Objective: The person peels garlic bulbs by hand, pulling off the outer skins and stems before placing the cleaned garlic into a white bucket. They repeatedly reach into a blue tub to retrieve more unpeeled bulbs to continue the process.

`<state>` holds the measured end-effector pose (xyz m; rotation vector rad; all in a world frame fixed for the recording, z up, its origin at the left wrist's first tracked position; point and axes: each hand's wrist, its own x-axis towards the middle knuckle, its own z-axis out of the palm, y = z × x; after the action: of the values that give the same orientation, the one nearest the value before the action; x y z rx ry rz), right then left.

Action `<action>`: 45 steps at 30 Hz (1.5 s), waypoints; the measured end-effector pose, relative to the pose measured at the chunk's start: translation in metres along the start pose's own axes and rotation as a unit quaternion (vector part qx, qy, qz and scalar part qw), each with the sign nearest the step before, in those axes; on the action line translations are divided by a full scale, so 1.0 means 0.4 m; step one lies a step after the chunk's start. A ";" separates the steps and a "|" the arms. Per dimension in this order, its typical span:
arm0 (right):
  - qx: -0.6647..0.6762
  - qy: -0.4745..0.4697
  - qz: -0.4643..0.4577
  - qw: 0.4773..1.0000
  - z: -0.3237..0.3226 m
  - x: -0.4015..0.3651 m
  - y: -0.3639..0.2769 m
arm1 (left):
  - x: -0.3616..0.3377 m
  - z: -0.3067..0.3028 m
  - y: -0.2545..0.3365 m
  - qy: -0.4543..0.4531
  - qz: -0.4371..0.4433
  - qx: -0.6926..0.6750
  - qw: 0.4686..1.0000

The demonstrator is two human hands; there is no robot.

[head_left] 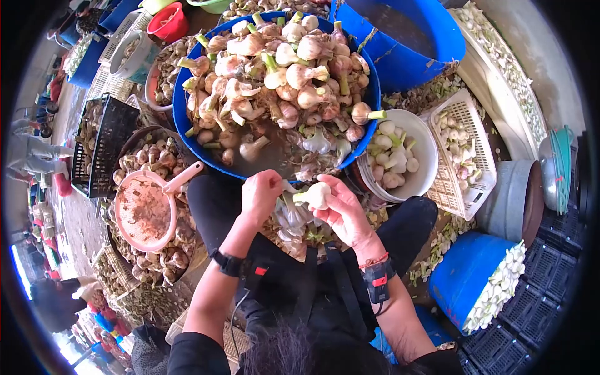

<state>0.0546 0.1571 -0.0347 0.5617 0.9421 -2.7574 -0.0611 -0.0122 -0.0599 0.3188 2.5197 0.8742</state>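
Between the thumb and fingers of my right hand [347, 215] is a peeled white garlic bulb [314, 195], its stem end pointing left. Just to the left of it, my left hand [260, 195] is closed, and what its fingers hold, if anything, is hidden. Pale loose garlic skins [292, 214] lie below and between the hands. Directly beyond both hands stands a blue tub [181, 119] heaped with unpeeled garlic bulbs [275, 78], some with green stems.
At right, a white bucket [427, 150] contains peeled bulbs, beside a cream plastic basket [484, 164] of garlic. A blue barrel [451, 275] full of white garlic lies nearby. At left, a pink strainer [122, 232] rests on more bulbs, near a black crate [119, 147]. Other people appear far left.
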 end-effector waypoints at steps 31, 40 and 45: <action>0.534 -0.043 -0.265 0.802 -0.252 -0.059 -0.258 | 0.152 0.001 -0.136 -0.063 0.142 0.060 0.986; 0.070 0.165 -0.087 0.980 -0.153 0.043 -0.093 | 0.310 0.053 -0.255 -0.202 0.020 0.141 0.969; -0.103 0.096 -0.024 0.990 0.015 0.135 0.045 | 0.131 -0.014 -0.013 -0.238 -0.109 -0.417 0.870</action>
<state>0.0084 0.1371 -0.0621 0.7855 1.2817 -2.6380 -0.1098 -0.0005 -0.0771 -0.0435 1.5056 1.4649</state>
